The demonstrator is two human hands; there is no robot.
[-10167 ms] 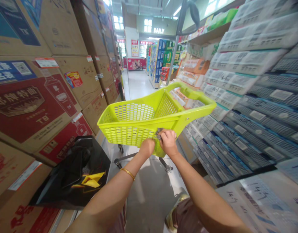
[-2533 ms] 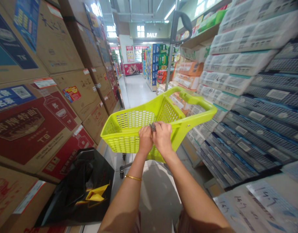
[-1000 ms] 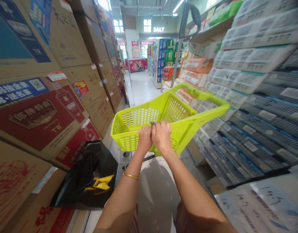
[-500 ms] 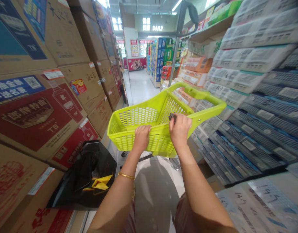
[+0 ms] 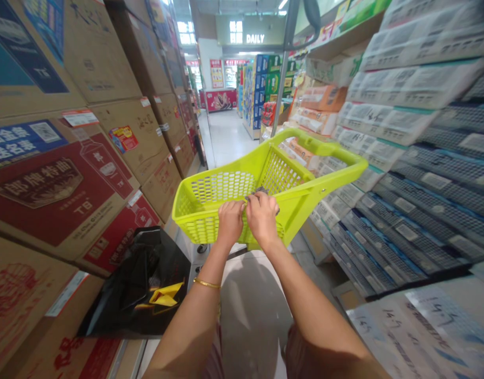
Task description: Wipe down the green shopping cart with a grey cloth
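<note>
A lime-green shopping cart (image 5: 324, 202) stands across the aisle in front of me, its perforated basket to the left and its handle to the right. My left hand (image 5: 230, 220) is closed over the near rim of the basket. Right beside it, my right hand (image 5: 261, 216) presses a dark grey crumpled cloth (image 5: 261, 190) against the same rim. Most of the cloth is hidden under the fingers; bits stick out above and to the right. The inside of the basket shows bare green plastic.
Stacked cardboard cartons (image 5: 60, 179) line the left side. A black bag (image 5: 143, 284) with a yellow piece lies on the floor by them. Wrapped tissue packs (image 5: 415, 89) and dark blue-grey packs (image 5: 403, 210) rise on the right. A grey metal pole (image 5: 280, 89) stands behind the cart.
My right hand has slid left along the rim with the cloth, from near the handle end to beside my left hand. The left hand stays on the rim.
</note>
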